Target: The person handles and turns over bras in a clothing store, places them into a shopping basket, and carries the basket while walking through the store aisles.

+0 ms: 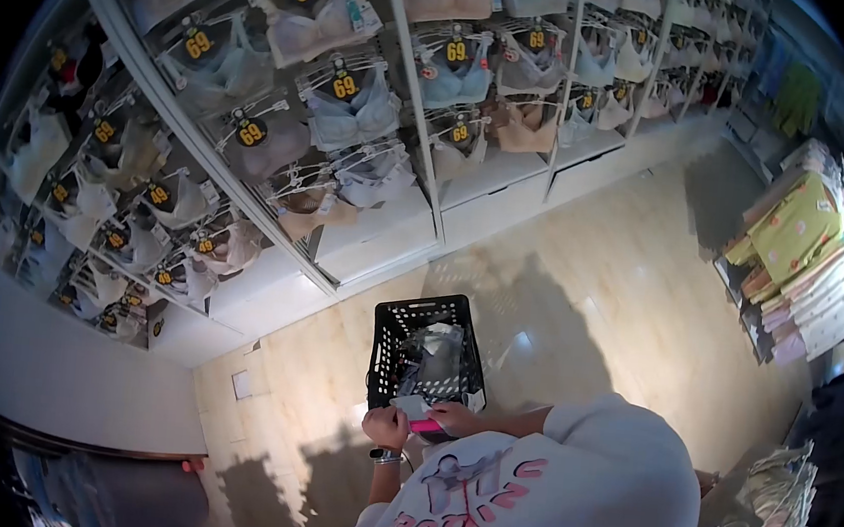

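My left hand (386, 427), with a dark watch (386, 455) on its wrist, is closed at the near end of a black shopping basket (376, 360). Its fingers meet the edge of a small pale card (411, 405). Beside it, my right hand (456, 419) is closed around a bright pink, flat object (423, 425) whose kind I cannot make out. Both hands are close together, in front of my white printed shirt. Inside the basket lie grey and dark items (439, 350), partly in clear wrapping.
Glass-fronted shelves of bras (355, 107) with yellow-numbered price signs line the wall ahead. A rack of folded and hanging clothes (804, 257) stands at the right, and more garments (767, 505) hang at lower right. Jeans (121, 493) are at lower left. Tiled floor (539, 304) lies between.
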Tool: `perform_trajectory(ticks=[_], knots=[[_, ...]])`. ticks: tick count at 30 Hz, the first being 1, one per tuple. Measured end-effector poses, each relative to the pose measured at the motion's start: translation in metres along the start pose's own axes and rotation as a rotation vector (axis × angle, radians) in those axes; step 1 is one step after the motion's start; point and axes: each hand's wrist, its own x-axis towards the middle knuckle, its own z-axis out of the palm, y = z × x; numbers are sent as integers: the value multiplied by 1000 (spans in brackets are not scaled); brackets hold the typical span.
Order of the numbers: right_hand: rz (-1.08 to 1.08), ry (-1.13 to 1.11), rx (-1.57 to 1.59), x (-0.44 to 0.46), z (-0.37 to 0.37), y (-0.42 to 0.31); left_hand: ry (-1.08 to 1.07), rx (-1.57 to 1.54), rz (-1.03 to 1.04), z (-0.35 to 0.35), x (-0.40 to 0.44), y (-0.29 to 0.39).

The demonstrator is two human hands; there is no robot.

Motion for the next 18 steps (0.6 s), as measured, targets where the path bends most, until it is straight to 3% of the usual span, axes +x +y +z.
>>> perform_trajectory(ticks=[3, 6, 10, 14, 18], knots=[[632, -116, 454, 16, -15, -35, -20, -9, 16, 5, 4, -18], [401, 121, 130, 23, 28, -25, -72, 15, 3, -1, 21, -31], [706, 183, 158, 45, 25, -52, -128, -1, 18, 2, 38, -44], [665, 249, 182, 47, 35, -36, -174, -34, 58, 9, 58, -44], [782, 321, 284, 59, 24, -36, -189, -47, 97, 19, 83, -42]])
